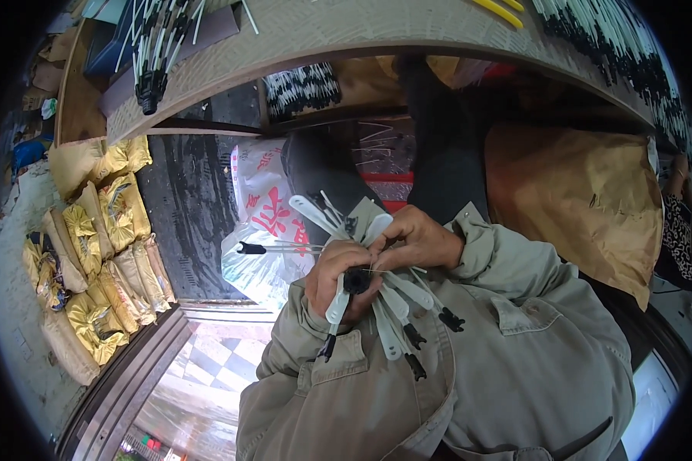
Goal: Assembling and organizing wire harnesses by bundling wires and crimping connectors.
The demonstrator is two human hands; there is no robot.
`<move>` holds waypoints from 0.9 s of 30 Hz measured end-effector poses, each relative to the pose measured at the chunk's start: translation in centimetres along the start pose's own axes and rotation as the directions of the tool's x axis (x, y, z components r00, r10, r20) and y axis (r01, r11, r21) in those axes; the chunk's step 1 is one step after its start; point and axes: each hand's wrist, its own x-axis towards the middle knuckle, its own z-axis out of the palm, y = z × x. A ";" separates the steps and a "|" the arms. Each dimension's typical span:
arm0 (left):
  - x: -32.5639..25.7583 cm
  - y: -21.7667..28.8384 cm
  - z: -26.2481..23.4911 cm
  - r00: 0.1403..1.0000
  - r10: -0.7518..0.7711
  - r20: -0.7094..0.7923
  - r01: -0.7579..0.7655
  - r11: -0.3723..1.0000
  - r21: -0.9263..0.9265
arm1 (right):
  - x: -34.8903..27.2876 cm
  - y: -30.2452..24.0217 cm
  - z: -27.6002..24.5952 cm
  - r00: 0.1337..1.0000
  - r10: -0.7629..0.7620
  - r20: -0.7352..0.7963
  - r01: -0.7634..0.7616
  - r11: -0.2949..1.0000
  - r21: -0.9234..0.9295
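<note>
At the left, gold and brown packages [94,326] were stacked. Near the middle, inside the curled left hand [324,278], a black hub [357,280] with white ribs [407,290] was gripped; just right of it, the right hand's [421,237] fingers were bunched, their hold unclear. Farther right, brown paper [580,203] was spread.

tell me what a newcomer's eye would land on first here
Likely first is the black hub at the centre, with pale flat blades fanning out around it, gripped by the left fingers, with the right fingers close beside it. Next might come the gold and brown packages piled at the far left, then the big brown paper sheet or bag at the right.
</note>
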 end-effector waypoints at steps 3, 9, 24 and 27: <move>0.8 0.4 -0.1 0.994 0.099 0.049 -0.104 0.989 0.108 | 0.2 -0.3 -0.3 0.993 0.109 -0.048 -0.106 0.992 0.073; 1.2 0.6 0.5 0.998 0.055 -0.018 -0.054 0.996 0.068 | 0.9 0.3 -1.7 0.971 0.237 -0.028 -0.234 0.967 0.097; 2.5 -0.9 2.4 0.957 -0.128 -0.260 0.144 0.989 0.044 | 4.4 -16.1 -17.1 0.688 -0.717 -0.116 -0.375 -0.214 -0.902; 2.7 -0.2 2.4 0.956 -0.195 -0.220 0.189 0.981 -0.050 | 5.1 -15.4 -18.3 0.735 -0.678 -0.006 -0.380 -0.404 -0.832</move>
